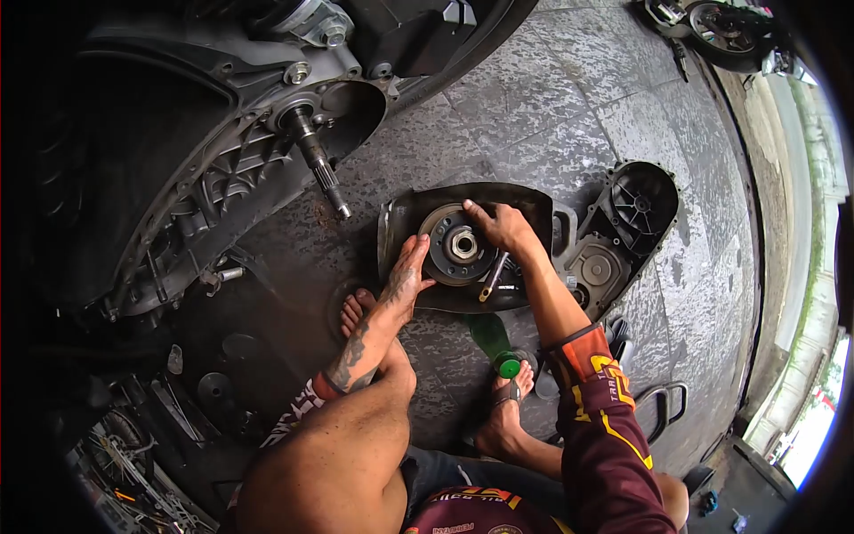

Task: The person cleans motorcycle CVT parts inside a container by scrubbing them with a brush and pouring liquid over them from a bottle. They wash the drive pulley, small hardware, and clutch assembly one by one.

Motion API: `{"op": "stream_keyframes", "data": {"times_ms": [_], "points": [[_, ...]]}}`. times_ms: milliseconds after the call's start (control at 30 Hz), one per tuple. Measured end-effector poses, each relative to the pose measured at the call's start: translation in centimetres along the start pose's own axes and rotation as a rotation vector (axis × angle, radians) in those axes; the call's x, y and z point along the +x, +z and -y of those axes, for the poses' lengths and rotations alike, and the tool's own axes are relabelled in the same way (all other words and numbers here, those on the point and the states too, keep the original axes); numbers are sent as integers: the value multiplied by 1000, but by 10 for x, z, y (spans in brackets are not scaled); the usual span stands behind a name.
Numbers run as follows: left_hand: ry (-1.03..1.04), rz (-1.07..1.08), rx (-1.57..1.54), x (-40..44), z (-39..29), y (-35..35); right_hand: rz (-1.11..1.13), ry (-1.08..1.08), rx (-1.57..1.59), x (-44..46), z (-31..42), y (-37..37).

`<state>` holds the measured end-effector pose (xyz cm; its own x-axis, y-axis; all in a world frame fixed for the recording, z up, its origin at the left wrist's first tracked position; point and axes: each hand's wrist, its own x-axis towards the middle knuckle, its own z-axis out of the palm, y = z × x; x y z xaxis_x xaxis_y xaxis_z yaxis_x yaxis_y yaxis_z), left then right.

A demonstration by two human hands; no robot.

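A round scooter clutch assembly point(452, 258) with a large nut at its centre sits over a dark metal tray point(418, 198). My left hand point(408, 280) grips its left rim, fingers along the side and thumb underneath. My right hand point(507, 227) holds the upper right rim, thumb on the top edge. A tool with a brass-coloured end point(487, 289) slants out below my right hand; whether the hand touches it cannot be made out. Beside it in the tray is a small shiny metal piece point(507, 287).
At upper left, a splined shaft point(320, 165) juts from the opened engine case point(258, 160). A crankcase cover point(663, 222) lies right of the tray. Near my foot is a green bottle point(489, 336). Loose parts and tools lie at lower left; a motorcycle point(725, 31) is at upper right.
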<state>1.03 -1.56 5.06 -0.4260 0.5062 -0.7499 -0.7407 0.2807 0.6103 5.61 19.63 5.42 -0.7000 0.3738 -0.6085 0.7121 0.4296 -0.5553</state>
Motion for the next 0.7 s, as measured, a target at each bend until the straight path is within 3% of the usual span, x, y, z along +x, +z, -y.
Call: {"op": "stream_keyframes", "data": {"times_ms": [133, 333, 500, 700], "points": [[21, -37, -175, 15, 18, -3, -123, 119, 16, -7, 2, 14], [-4, -99, -238, 1, 14, 7, -182, -144, 68, -48, 1, 16], [281, -201, -169, 5, 15, 14, -374, -441, 82, -66, 6, 28], [415, -157, -263, 13, 10, 16, -464, -629, 51, -70, 14, 14]]}}
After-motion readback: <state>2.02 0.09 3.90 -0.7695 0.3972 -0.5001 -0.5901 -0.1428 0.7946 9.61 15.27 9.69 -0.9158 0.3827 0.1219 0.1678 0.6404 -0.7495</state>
